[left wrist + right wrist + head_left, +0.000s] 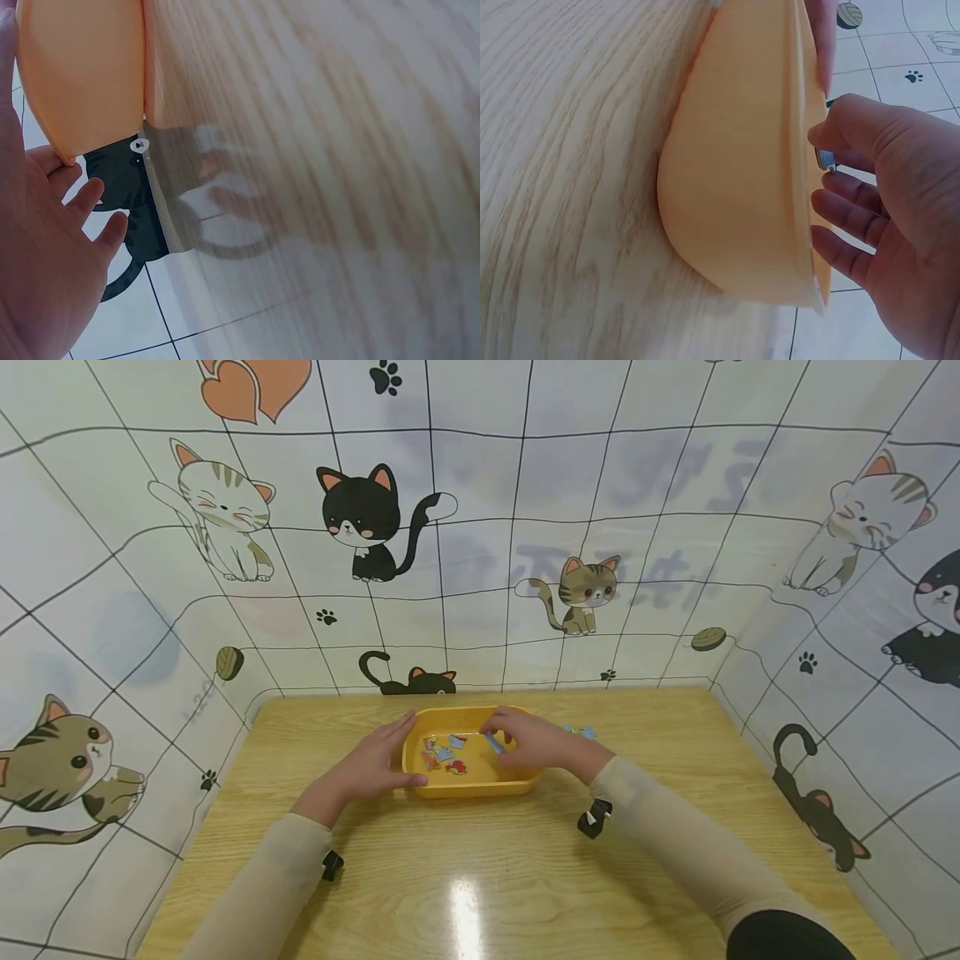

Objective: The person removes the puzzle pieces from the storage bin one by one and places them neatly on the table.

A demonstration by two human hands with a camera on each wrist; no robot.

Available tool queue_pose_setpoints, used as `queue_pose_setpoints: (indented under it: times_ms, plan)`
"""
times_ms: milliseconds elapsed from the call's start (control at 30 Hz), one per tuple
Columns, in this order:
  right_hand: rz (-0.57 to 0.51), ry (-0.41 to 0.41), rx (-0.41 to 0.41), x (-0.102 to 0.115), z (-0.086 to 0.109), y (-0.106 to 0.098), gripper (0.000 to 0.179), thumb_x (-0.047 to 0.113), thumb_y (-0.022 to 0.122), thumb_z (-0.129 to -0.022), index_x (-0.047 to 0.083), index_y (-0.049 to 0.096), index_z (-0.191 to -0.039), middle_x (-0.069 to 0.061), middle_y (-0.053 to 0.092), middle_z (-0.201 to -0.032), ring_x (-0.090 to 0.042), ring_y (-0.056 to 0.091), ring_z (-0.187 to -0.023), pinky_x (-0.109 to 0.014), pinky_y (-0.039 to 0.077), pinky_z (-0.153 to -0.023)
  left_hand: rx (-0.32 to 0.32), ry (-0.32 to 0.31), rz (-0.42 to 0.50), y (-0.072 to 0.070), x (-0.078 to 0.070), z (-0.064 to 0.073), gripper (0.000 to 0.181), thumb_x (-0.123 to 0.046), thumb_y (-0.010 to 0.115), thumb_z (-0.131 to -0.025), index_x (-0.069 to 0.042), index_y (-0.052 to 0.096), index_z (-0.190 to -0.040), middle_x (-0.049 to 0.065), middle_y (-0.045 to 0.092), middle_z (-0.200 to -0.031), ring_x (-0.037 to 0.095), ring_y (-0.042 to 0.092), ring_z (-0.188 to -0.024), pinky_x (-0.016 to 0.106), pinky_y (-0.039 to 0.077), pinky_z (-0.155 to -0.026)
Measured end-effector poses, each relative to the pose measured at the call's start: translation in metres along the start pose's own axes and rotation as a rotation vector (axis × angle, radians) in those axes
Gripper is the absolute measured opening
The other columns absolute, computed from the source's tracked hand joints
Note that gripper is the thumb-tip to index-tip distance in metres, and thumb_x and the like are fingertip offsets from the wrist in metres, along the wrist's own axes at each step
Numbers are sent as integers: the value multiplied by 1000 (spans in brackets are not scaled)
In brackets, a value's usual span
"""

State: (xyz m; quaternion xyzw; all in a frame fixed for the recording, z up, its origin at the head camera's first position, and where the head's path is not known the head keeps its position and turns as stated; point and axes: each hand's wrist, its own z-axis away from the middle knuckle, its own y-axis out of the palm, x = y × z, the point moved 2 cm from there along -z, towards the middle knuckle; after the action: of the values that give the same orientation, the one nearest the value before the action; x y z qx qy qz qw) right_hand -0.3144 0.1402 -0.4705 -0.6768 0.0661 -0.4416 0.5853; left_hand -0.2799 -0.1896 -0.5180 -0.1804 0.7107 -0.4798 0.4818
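Observation:
A yellow plastic tray (472, 791) sits on the table, with several small colourful puzzle pieces (445, 753) lying loose in its left half. My left hand (375, 762) rests against the tray's left end, fingers fairly straight along the side and thumb at the front corner. In the left wrist view, fingertips touch the tray wall (82, 67). Over the tray's right half, my right hand (528, 739) pinches a light-blue puzzle piece (494, 743) between thumb and fingers. The right wrist view shows only a sliver of that piece (825, 159); the rest is hidden.
More blue puzzle pieces (581, 732) lie on the wooden table (465, 860) beyond my right wrist, partly hidden by it. A white tiled backdrop with printed cats (367, 522) rises at the table's back and sides.

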Motion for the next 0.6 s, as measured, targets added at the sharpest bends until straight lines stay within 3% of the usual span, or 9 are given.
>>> queue_pose_setpoints:
  times_ms: [167, 333, 600]
  plan:
    - [-12, 7, -24, -3, 9, -8, 49, 12, 74, -100, 11, 67, -149, -3, 59, -135, -24, 63, -109, -39, 56, -88, -2, 3, -3, 1, 2, 0, 120, -62, 87, -90, -3, 25, -175, 16, 22, -183, 48, 26, -164, 72, 23, -129]
    - [-25, 10, -56, -10, 20, -16, 50, 12, 76, -99, 11, 67, -148, -3, 60, -130, -32, 65, -112, -41, 57, -90, 6, 0, 1, -1, 0, 1, 122, -67, 84, -90, -7, 25, -176, 13, 20, -184, 46, 25, -165, 70, 23, -130]
    - [-18, 21, -103, -19, 41, -29, 50, 14, 77, -98, 9, 67, -147, -4, 60, -130, -25, 63, -106, -40, 57, -91, 13, 1, 0, 0, 2, 1, 122, -72, 82, -90, -10, 23, -177, 11, 19, -184, 43, 24, -166, 69, 23, -131]
